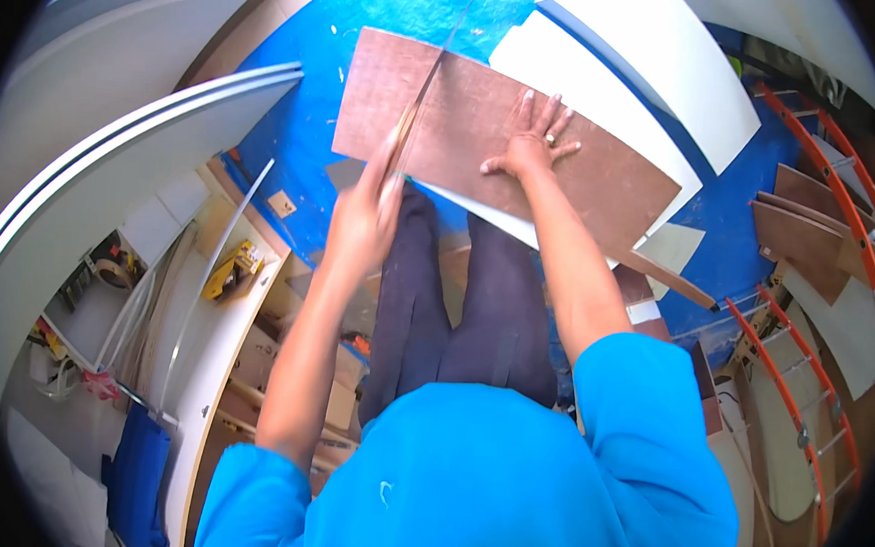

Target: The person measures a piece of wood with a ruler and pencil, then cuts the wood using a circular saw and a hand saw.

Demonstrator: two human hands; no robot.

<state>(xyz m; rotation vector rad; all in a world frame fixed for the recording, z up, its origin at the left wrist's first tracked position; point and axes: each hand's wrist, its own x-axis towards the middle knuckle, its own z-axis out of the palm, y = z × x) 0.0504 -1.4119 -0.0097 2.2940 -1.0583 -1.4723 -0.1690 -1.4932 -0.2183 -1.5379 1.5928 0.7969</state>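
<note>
A brown laminate board lies across a white panel on a blue tarp. My left hand grips the wooden handle of a handsaw, and its thin blade runs up across the board's left part. My right hand lies flat on the board's middle with fingers spread, pressing it down. My legs in dark trousers stand just below the board's near edge.
White panels lean at the left. A yellow tool lies on a light board at lower left, near thin white strips. An orange ladder lies at the right beside brown offcuts. More white boards lie top right.
</note>
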